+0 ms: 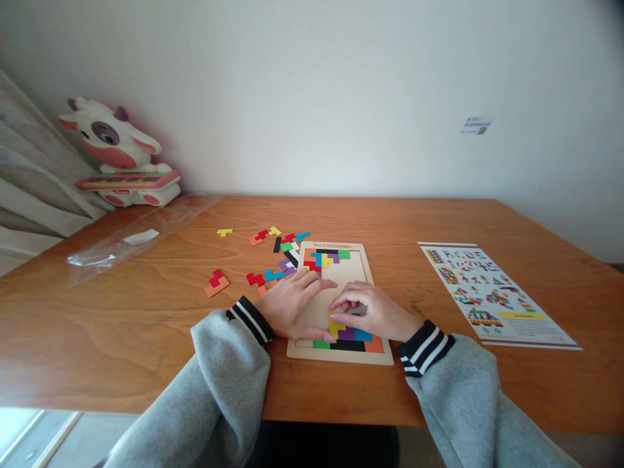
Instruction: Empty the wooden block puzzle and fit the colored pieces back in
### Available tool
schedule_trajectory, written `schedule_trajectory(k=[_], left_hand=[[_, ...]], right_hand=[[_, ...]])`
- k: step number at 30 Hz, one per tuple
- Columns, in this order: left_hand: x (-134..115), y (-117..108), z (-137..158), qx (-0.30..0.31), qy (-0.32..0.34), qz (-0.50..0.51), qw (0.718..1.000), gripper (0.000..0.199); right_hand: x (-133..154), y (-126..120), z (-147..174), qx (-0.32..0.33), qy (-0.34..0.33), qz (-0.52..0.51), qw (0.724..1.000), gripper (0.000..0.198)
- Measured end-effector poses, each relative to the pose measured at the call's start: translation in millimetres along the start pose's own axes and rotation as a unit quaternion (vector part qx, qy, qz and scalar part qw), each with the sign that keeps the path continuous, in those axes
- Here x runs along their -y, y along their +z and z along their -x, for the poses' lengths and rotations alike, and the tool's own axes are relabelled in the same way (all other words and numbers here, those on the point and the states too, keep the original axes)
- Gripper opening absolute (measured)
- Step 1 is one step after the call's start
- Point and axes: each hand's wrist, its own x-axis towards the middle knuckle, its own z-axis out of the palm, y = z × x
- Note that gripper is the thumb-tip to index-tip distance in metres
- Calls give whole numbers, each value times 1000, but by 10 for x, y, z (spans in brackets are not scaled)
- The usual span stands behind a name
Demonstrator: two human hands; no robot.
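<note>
A pale wooden puzzle board [291, 351] lies flat in front of me, with coloured block pieces fitted along its far and near ends. My left hand [292, 300] rests over the board's left side, thumb and fingers apart, covering part of it. Over the right side, my right hand [373, 309] has its fingers curled towards the thumb; whatever is between them is hidden. Close to both thumbs is a yellow piece [335, 327], beside a purple piece [347, 334] and a blue piece [363, 335]. A black strip [347, 346] sits along the near edge.
Loose pieces, among them a red piece [254, 279] and a black piece [277, 244], lie left of the board. A printed pattern sheet [502, 296] is on the right. A clear plastic bag [117, 250] and a toy cow with a keyboard [124, 156] stand at the left.
</note>
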Motion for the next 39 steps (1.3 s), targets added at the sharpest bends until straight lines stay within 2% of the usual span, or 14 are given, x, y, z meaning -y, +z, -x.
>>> schedule_trajectory(k=[2, 4, 6, 8, 10, 12, 14, 18, 25, 32, 39], left_hand=[[8, 18, -10, -21, -4, -18, 1000, 63], [33, 38, -22, -61, -51, -72, 994, 45], [83, 38, -23, -114, -145, -149, 971, 34], [159, -2, 5, -151, -236, -212, 936, 32], [258, -83, 75, -150, -270, -238, 921, 34], [366, -183, 180, -118, -242, -228, 936, 35], [464, -273, 298, -52, -193, -205, 958, 30], [574, -350, 461, 9, -186, -168, 968, 26], [715, -281, 501, 19, -195, -99, 976, 30], [806, -241, 535, 13, -263, -148, 953, 30], [709, -260, 492, -8, -255, -175, 951, 35]], right_hand=[[1, 5, 4, -7, 10, -3, 1000, 22], [-1, 8, 12, -8, 27, -4, 1000, 23], [-4, 8, 20, -6, 40, -7, 999, 22], [-9, 6, 22, -5, 43, -11, 999, 22], [-15, 2, 18, -5, 43, -15, 999, 21], [-23, 0, 12, -4, 44, -19, 999, 21], [-32, 0, 10, -5, 45, -20, 999, 20], [-51, 6, 17, -6, 45, -15, 999, 19], [-39, 7, 14, -7, 45, -14, 999, 19], [-29, 1, 13, -7, 49, -20, 999, 20], [-13, -4, 9, -9, 55, -21, 998, 22]])
